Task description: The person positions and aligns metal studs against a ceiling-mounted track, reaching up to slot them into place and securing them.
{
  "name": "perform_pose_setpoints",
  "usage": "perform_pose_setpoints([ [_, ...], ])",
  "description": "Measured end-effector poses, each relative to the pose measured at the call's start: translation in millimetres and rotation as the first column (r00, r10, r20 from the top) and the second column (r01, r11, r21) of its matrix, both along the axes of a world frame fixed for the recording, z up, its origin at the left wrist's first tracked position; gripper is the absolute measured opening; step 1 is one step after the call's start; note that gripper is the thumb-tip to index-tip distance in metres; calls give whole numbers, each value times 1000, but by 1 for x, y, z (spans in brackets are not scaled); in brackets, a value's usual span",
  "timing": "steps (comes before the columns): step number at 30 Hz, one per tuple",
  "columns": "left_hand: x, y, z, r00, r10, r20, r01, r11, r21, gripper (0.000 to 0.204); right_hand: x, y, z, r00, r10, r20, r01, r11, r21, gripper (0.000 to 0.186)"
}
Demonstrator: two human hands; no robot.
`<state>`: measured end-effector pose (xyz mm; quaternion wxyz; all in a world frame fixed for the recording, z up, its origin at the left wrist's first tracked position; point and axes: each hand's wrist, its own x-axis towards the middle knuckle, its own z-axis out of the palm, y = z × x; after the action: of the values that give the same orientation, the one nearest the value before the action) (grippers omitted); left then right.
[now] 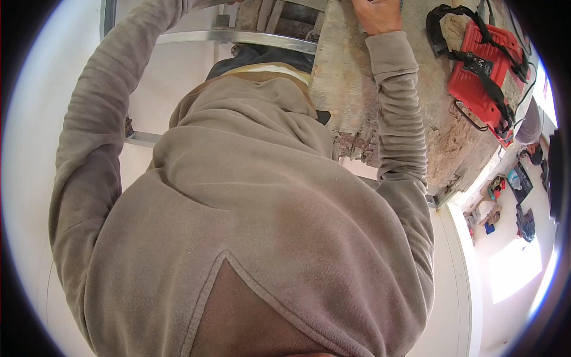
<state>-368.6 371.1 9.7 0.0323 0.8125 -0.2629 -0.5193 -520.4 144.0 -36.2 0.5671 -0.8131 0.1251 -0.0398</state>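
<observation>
My right hand (380,16) is at the upper edge, over a worn, stained wooden board (342,77). Its fingers look curled round something small and dark, which the picture's edge cuts off. Of my left hand (207,2) only a sliver shows at the top, beyond the sleeve; its fingers are mostly out of sight. Close by that hand runs a shiny metal rail (238,37), with rough wooden pieces (270,16) behind it.
A red ribbed plastic case (476,74) with black straps (491,89) lies on the board to the right. Beyond the board's broken edge, bags and loose items (523,223) lie on the floor far right. Pale wall panels (35,149) stand at the left.
</observation>
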Motion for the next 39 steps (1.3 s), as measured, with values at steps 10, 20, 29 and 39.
perform_pose_setpoints([
  [10, 0, 0, -3, 998, 41, -39, -40, 999, 11, 48, -1, 1, 7, 1000, 21, -3, -21, 1000, 18, 19],
  [20, -3, -1, 0, 999, 28, 15, -28, 999, -20, 52, 1, -1, 5, 999, 12, -29, -13, 999, -47, 22],
  [29, -3, -4, 3, 999, -11, 52, 11, 1000, 16, 56, 6, -1, -5, 1000, -25, -1, 25, 999, -46, 26],
  [39, -6, -3, 4, 999, -30, 43, 30, 1000, -5, 56, 5, 0, -5, 1000, -16, -19, 16, 1000, -27, 26],
])
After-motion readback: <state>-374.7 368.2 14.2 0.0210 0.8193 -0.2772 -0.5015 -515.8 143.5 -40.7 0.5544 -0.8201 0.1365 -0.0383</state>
